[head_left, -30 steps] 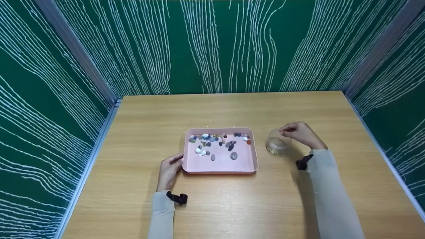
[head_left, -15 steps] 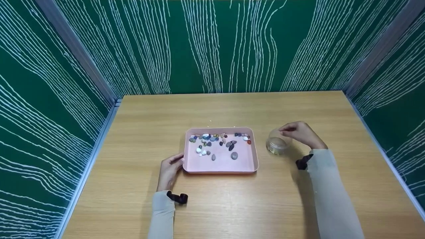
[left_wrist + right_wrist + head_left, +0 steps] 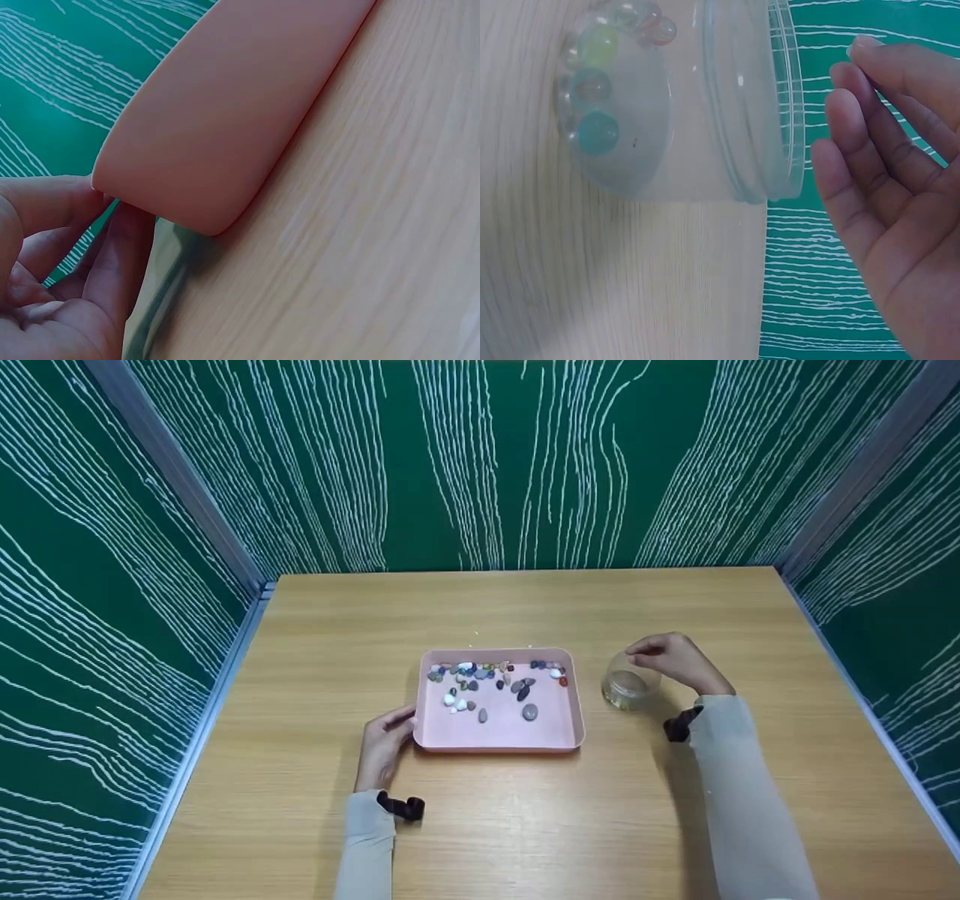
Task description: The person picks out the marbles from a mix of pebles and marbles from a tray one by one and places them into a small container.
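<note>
My left hand (image 3: pixel 384 746) grips the near left side of a pink rectangular tray (image 3: pixel 499 735). In the left wrist view the fingers (image 3: pixel 127 247) meet the rim and outer wall of the pink tray (image 3: pixel 195 127). Several pebbles (image 3: pixel 529 712) and coloured stones (image 3: pixel 480 671) lie in it, mostly toward the far side. My right hand (image 3: pixel 679 664) hovers over the mouth of a clear plastic jar (image 3: pixel 626 690) right of the tray. Its fingertips (image 3: pixel 846 112) are bunched near the jar's rim; I cannot tell whether they pinch something small. Clear and tinted beads (image 3: pixel 598 133) lie at the jar's bottom.
Tray and jar stand on a light wooden table (image 3: pixel 510 825). Tiny white bits (image 3: pixel 476 633) lie just beyond the tray's far edge. Green panels with white wavy lines (image 3: pixel 450 465) enclose the table's back and sides.
My right hand has shifted very slightly to the left over the jar. The left hand, tray and stones look the same.
</note>
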A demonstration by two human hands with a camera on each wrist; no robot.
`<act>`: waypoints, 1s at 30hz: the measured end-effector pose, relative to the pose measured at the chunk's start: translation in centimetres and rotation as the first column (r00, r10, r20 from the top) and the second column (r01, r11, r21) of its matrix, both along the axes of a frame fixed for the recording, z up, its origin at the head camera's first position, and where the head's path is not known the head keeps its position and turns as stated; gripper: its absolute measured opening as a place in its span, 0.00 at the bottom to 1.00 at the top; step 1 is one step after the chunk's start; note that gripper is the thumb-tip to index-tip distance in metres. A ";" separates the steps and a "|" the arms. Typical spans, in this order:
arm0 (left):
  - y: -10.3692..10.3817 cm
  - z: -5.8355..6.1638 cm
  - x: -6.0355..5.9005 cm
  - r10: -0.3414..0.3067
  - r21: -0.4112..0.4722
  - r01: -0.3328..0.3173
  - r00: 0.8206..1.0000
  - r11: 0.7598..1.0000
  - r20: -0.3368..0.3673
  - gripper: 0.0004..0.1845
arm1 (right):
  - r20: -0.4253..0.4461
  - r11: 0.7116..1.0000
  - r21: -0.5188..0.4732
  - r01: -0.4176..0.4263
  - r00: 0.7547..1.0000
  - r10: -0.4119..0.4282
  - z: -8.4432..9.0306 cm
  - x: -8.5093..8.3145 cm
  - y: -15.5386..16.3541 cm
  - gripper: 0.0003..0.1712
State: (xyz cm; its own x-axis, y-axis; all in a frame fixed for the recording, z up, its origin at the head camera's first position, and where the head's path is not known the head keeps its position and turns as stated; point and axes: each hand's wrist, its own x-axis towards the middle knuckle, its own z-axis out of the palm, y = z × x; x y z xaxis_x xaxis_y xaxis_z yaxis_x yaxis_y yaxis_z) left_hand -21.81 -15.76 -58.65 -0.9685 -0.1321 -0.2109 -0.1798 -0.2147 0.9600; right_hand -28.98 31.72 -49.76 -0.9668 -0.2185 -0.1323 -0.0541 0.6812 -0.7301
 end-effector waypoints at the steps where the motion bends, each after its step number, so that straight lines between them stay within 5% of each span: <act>1: 0.0 0.0 0.0 0.002 0.003 -0.002 1.000 1.000 0.000 0.20 | 0.005 1.000 -0.002 0.000 1.000 0.000 0.0 -0.1 -0.1 0.15; 17: 0.1 0.1 0.0 0.008 0.024 -0.008 1.000 1.000 0.014 0.20 | 0.081 0.999 -0.020 0.035 0.996 -0.034 0.3 -0.8 -1.6 0.15; 30: 0.2 0.1 0.0 0.025 0.009 -0.025 1.000 1.000 0.008 0.19 | 0.037 0.999 -0.048 0.014 0.999 -0.013 0.4 -1.0 -3.3 0.17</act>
